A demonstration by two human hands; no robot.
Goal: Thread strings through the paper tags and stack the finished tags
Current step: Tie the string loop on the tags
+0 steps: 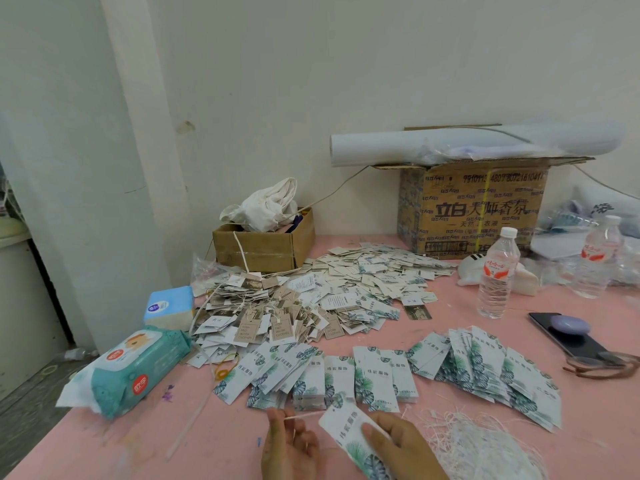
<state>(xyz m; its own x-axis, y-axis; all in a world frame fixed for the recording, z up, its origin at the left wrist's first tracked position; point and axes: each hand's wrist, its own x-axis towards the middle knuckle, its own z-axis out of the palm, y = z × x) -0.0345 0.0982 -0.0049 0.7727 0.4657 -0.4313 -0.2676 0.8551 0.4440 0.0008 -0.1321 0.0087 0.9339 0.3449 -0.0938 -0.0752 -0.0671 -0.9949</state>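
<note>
**A:** Far left on the pink bench [225, 441] sits a teal wet-wipes pack [135, 372]. Next comes the left hand [291, 448], its grip pinched on a white string [304, 415].

**B:** That string reaches toward the top corner of a leaf-printed paper tag [346, 433], low at the near edge. The right hand [401, 445] holds it, grip closed, thumb on its face.

**A:** Behind them lies a fanned row of tags [381, 375]. Right of the hand there's a loose string bundle [485, 441], and farther right a phone [568, 337].

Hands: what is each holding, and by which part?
Left hand pinches a white string near its end; right hand holds a leaf-print paper tag around its middle, thumb on its face.
</note>
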